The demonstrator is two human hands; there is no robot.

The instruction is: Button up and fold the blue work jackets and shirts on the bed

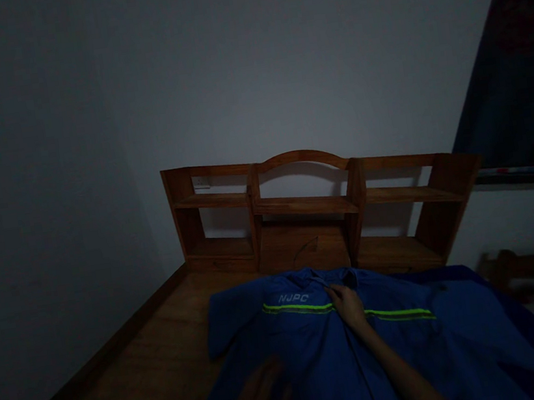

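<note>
Blue jacket (pixel 310 345) lies spread before wooden shelf (pixel 304 205). We judge it light, soft; hold at collar (pixel 301 277). Our right hand (pixel 348 305) pinches front near collar; left hand (pixel 256 398), blurred, fingers seemingly spread.

The right hand (pixel 346 301) pinched the front edge of a blue garment (pixel 310 342) near its collar (pixel 306 276), with a yellow-green stripe (pixel 303 307) on both sides of the grip and 4 pale letters, NJPC (pixel 293 299), to its left. Nearer than the grip and left of it, the left hand (pixel 258 398) was blurred, thumb and fingers apart, while beyond it a wooden shelf unit (pixel 304 204) stood by a pale wall (pixel 249 64).
</note>
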